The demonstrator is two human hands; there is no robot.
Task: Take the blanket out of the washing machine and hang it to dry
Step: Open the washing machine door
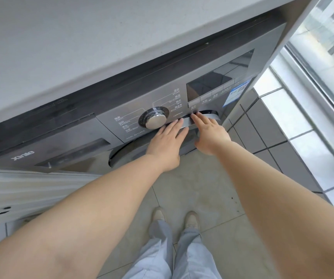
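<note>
A dark grey front-loading washing machine (77,137) stands under a pale countertop, seen from above. Its round door (125,154) bulges out below the control panel. My left hand (167,141) lies flat on the top of the door, fingers straight, just below the chrome dial (155,121). My right hand (209,133) rests next to it on the door's upper rim, fingers straight and reaching to the panel's lower edge. The blanket is not in view.
A pale countertop (81,47) overhangs the machine. The display panel (218,77) sits right of the dial. A window and tiled ledge (303,109) run along the right. My feet stand on beige floor tiles (192,188). A white cabinet front (21,190) is at left.
</note>
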